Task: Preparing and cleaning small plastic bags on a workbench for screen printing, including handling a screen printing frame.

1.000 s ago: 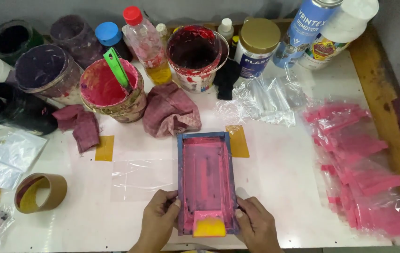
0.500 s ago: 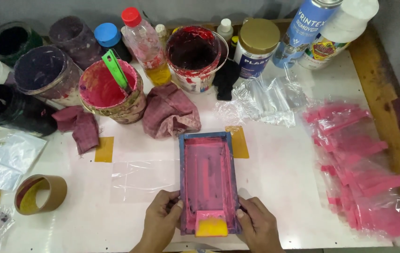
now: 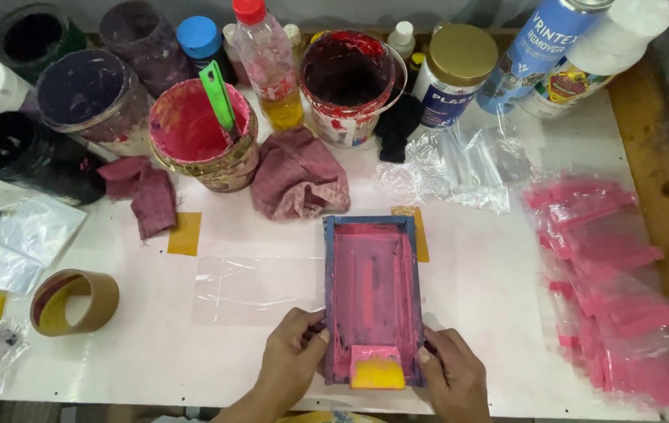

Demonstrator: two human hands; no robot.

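A small blue-framed printing screen coated in pink ink lies flat on the white table, over a clear plastic sheet. A yellow squeegee smeared with pink rests inside the frame at its near end. My left hand grips the frame's near left edge, and my right hand holds its near right edge.
Behind the screen stand a pink ink tub with a green stick, a dark red tub, dark tubs, bottles and jars. Stained rags, a tape roll, clear bags and printed pink bags lie around.
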